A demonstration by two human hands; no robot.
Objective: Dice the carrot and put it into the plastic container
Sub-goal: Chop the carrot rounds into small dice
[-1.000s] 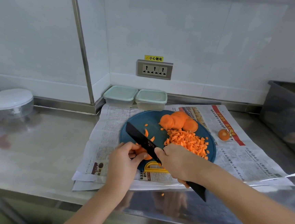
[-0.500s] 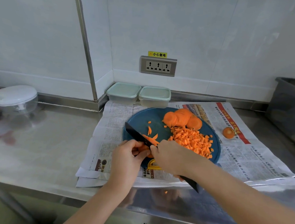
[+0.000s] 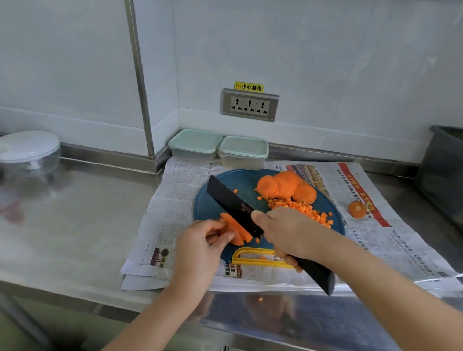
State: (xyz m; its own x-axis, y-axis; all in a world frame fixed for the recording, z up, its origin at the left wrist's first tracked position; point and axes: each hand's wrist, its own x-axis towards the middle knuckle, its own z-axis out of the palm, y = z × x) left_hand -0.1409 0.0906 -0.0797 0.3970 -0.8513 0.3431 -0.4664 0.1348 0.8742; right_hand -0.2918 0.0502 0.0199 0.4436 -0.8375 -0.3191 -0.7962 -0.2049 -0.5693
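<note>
1. The carrot piece [image 3: 234, 230] lies on the near left part of the blue cutting board [image 3: 214, 201]. Your left hand [image 3: 199, 245] pinches it between curled fingertips and thumb. Its long axis runs diagonally, far left to near right, alongside the blade
2. Your right hand [image 3: 289, 233] is wrapped round the handle of the black knife [image 3: 236, 206]. The blade points away to the far left, and its edge meets the carrot piece
3. A diced pile [image 3: 303, 209] sits just behind your right hand, which hides part of it. Overlapping round slices [image 3: 285, 187] lie at the board's far edge, and 1 carrot end [image 3: 357, 209] rests on the newspaper [image 3: 172, 198] to the right
4. The 2 plastic containers [image 3: 195, 145] [image 3: 243, 151] stand side by side against the wall, lids on. Their contents are not visible
5. A white-lidded round tub [image 3: 24, 151] stands far left. A dark bin [image 3: 454, 178] on the right is cut off by the frame, its contents blurred
</note>
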